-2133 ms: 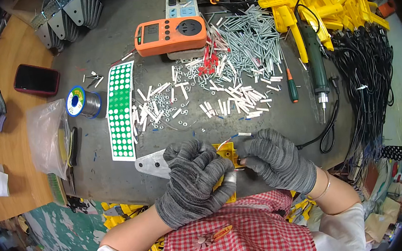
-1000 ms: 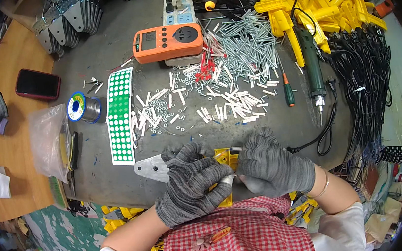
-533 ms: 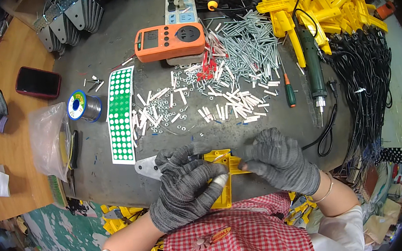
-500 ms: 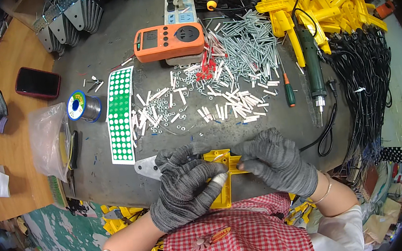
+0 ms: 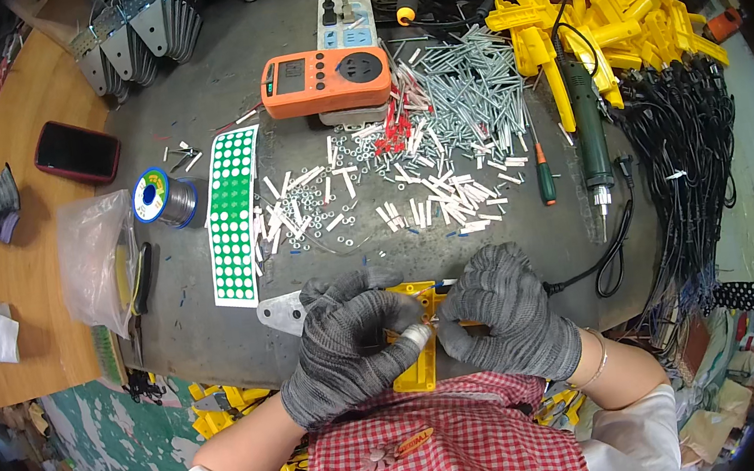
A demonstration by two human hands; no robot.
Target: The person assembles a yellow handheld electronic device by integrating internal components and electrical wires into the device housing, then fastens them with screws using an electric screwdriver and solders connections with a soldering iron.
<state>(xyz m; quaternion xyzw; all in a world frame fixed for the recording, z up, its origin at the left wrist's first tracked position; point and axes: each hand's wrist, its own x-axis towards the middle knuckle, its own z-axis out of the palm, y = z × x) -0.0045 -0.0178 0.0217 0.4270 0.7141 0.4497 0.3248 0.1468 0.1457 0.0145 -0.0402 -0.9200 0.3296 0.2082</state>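
Well nearer the chest than the orange rectangular plastic meter (image 5: pixel 325 83), could lose hold of the yellow moulded-plastic housing (image 5: pixel 417 376) if tugged from the right while steadied mainly by the grey knit-gloved left hand (image 5: pixel 348 346). Might bend or dislodge the slim white sleeve with a blue end (image 5: pixel 447 281), at the housing's edge facing the meter, by brushing past with the grey knit-gloved right hand (image 5: pixel 508 321). As for the housing, lies between both hands, toward the body from the meter's right end: clasped on its left side, with thumb laid over and other fingers curled in; met on its right by bent fingers drawn together, though cannot tell whether pinching a lead.
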